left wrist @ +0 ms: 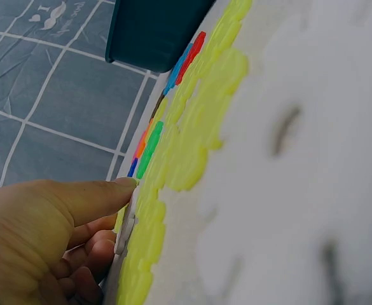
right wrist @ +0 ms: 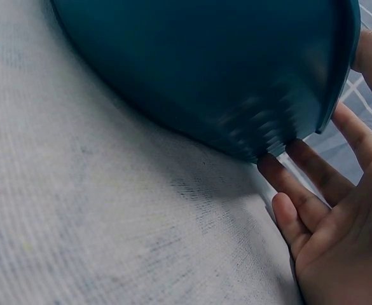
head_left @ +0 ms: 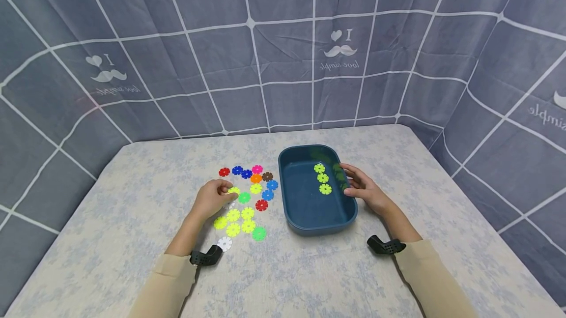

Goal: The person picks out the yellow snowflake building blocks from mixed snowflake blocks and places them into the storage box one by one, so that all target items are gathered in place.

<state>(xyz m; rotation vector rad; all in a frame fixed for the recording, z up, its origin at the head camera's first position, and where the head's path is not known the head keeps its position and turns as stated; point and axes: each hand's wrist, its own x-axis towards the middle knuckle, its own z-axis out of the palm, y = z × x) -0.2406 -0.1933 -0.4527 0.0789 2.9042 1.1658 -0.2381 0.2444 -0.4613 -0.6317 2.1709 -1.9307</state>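
My left hand (head_left: 213,200) is over the loose pieces left of the bin, its thumb and forefinger pinching a yellow notched plastic disc (head_left: 233,190). In the left wrist view the thumb hides most of that disc. Beside the fingertips lies a green notched disc (head_left: 244,197). On the right, my right hand (head_left: 368,191) holds the side of a dark blue plastic bin (head_left: 305,231). Its thumb overlaps the rim, and in the right wrist view fingertips (right wrist: 266,161) touch the outer wall. Inside the bin, three yellow discs (head_left: 323,178) lie in a row.
Several more yellow discs (head_left: 233,215) lie nearer me, with another green disc (head_left: 259,233) and a white disc (head_left: 224,244). Red (head_left: 262,205), blue (head_left: 268,194), orange, pink and brown discs sit between the left hand and bin. A grey curtain (head_left: 283,57) hangs behind the table.
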